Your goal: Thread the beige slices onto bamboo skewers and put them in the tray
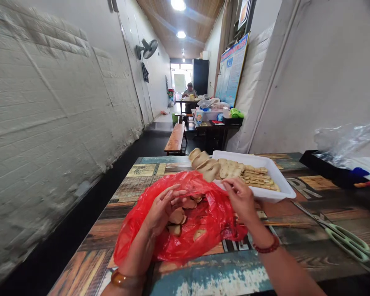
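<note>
My right hand (242, 201) is closed in a pinch at the lower end of a skewer of pale tan slices (205, 164), tilted up to the left and slightly blurred. The stick itself is mostly hidden. Over the mouth of a red plastic bag (132, 234), my left hand (162, 209) hangs with its fingers apart, holding nothing. Loose tan slices (177, 216) lie inside the bag. Just beyond my right hand, a white tray (288, 192) contains several filled skewers (259, 176) laid side by side.
Scissors with pale green handles (347, 240) lie at the right. Thin bamboo sticks (283, 224) rest beside my right wrist. A black tray (323, 164) with clear plastic stands against the right wall. Beyond the table are a wooden bench (175, 137) and a seated person (190, 91).
</note>
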`<action>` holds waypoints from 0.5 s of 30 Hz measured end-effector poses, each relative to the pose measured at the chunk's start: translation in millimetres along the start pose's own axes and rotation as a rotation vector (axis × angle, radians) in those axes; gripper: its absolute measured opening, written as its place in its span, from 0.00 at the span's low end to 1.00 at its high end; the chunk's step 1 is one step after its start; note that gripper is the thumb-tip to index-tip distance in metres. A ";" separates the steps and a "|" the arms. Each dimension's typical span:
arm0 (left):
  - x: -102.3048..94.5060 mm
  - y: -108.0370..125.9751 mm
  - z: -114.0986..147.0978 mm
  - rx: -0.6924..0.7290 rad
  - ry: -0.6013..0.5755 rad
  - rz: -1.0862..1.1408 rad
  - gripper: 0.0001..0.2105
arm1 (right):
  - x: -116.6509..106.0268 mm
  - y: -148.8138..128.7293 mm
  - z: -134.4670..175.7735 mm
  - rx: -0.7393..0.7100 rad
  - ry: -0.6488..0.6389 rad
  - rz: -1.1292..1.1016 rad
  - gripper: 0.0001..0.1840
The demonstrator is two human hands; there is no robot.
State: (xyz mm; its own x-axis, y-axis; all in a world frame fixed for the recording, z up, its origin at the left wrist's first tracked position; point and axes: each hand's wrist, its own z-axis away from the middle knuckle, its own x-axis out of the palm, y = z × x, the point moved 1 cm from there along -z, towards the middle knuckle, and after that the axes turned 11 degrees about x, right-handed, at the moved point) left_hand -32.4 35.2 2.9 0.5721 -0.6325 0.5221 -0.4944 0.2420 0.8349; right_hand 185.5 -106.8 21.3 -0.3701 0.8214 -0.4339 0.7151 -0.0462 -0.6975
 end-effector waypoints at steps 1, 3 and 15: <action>-1.7 -1.8 -0.4 -0.001 0.007 0.001 0.19 | -12.4 7.7 -9.4 0.002 0.004 0.035 0.12; -4.7 -6.4 -1.6 0.003 0.013 -0.003 0.18 | -37.8 26.0 -28.0 0.011 0.008 0.118 0.12; -1.5 -5.5 0.7 0.003 0.024 -0.032 0.16 | -59.6 117.4 -98.8 0.143 -0.188 0.676 0.12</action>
State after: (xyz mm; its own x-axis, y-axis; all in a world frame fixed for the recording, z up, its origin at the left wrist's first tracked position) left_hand -31.0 34.3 -2.6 0.6032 -0.6223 0.4989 -0.4774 0.2194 0.8509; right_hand 350.1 -104.9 21.6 0.0213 0.4753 -0.8796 0.7442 -0.5950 -0.3035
